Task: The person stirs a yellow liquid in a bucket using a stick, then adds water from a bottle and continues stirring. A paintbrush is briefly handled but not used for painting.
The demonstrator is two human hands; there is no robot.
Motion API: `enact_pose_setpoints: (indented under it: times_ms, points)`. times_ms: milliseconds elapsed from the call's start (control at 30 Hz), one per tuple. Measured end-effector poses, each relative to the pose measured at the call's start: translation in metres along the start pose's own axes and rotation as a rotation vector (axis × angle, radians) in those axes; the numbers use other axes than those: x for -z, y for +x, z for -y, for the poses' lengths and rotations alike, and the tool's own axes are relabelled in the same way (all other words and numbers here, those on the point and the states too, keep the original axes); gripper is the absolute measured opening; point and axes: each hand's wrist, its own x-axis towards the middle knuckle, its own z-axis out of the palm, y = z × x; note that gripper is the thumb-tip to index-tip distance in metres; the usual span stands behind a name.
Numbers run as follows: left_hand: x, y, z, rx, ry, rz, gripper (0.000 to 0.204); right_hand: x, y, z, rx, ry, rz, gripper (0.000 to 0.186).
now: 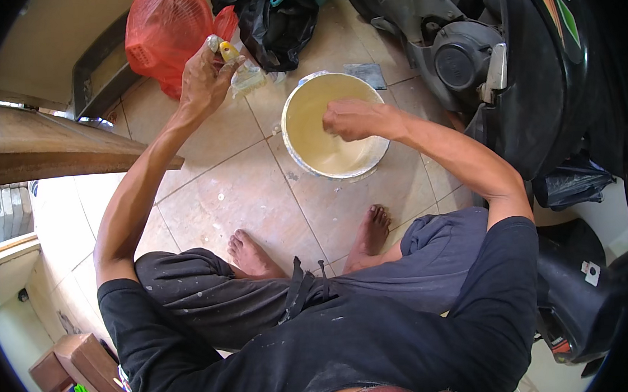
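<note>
A white bucket (288, 135) with a paint-smeared rim stands on the tiles in front of my feet, and pale cream stuff coats its inside. My right hand (352, 119) is over the bucket's mouth, fingers curled into a fist; what it grips, if anything, is hidden. Farther left, my left hand (206, 80) is closed round a paintbrush (230, 51) with a yellow handle. The brush's pale, coated bristle end points down toward the floor, left of the bucket. White smears show on my left fingers.
Red plastic bag (167, 36) with a basket in it and black bags (275, 29) lie beyond my left hand. A motorbike (464, 57) stands close on the right. A wooden edge (74, 149) juts in at left. A flat grey piece (365, 76) lies behind the bucket.
</note>
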Motion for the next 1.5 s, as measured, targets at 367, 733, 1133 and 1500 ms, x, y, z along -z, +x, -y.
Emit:
enact_pose_setpoints:
  times_ms: [367, 733, 1133, 1500]
  points:
    - [0.002, 0.001, -0.008, 0.002, 0.017, -0.003, 0.027, -0.014, 0.013, 0.005, 0.108, 0.046, -0.336, 0.010]
    - [0.001, 0.002, 0.000, -0.021, 0.031, -0.009, 0.028, -0.011, 0.007, -0.019, 0.023, -0.180, -0.465, 0.007]
    - [0.000, 0.000, 0.003, -0.026, -0.020, -0.015, 0.029, -0.020, 0.002, -0.022, -0.070, -0.114, -0.298, 0.011]
    - [0.001, 0.000, 0.002, -0.004, 0.036, -0.001, 0.030, -0.001, 0.006, -0.001, 0.052, -0.024, -0.020, 0.015]
